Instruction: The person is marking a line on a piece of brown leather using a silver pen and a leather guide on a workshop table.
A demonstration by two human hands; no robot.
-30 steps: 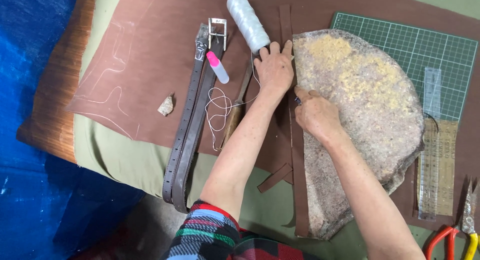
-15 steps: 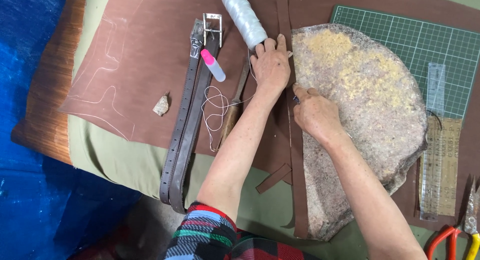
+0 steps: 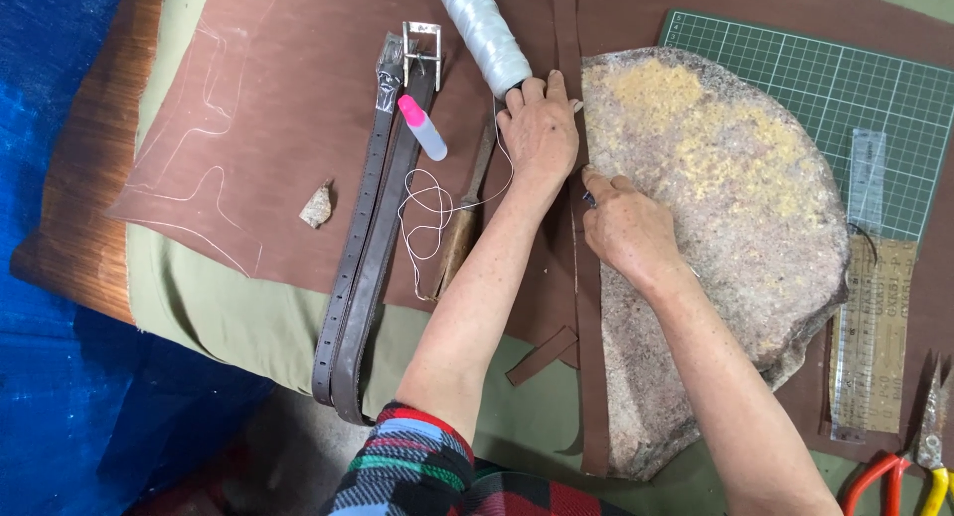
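1. The stone slab, a big, rough, half-round block speckled grey with a crumbly yellow patch, lies on the brown leather sheet and partly over the green cutting mat. Its straight edge runs along the narrow leather strip. It looks heavy and gritty; if it shifted, it could scuff or crease the leather under it.
2. The leather sheet is matte and smooth, with pale chalk outlines near its left side. It drapes over an olive cloth on the bench.
3. The leather strip is long, thin and flat, lying from the top of the view to the near edge just beside the slab. Being so slim, it could skew or buckle if the pressing hand let up.
4. The left hand lies flat, fingers spread, pressing the strip; its grip is wide and holds nothing.
5. The right hand is curled narrowly over a small dark tool against the strip; what kind of tool I cannot tell. A slip towards the left fingers could cut them or spoil the edge.
6. The loose white thread from the glossy spool trails near the left forearm and could snag.
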